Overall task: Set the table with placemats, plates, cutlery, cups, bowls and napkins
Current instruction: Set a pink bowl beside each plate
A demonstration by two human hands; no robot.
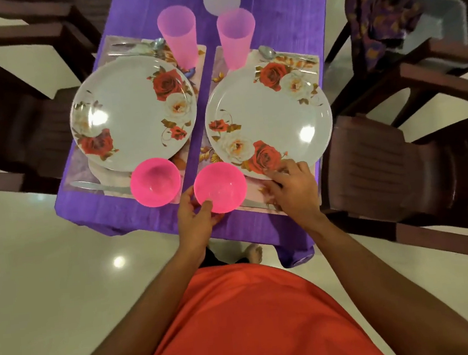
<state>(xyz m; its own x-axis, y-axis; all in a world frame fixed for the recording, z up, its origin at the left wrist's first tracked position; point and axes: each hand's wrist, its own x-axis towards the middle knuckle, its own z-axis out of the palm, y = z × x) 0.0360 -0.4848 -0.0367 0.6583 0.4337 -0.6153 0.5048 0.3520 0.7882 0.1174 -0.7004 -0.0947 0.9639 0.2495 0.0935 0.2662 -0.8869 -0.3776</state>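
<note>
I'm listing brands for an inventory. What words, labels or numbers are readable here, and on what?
No text is legible anywhere.
Left plate, right plate: rose prints only, no words.
Right pink bowl: no marking.
Left chair: pale patch, perhaps a sticker, too blurred to read.
Right chair: likewise.

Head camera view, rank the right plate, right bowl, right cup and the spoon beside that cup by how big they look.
1. right plate
2. right bowl and right cup: look alike; the bowl is nearer, so unranked
3. spoon
</note>
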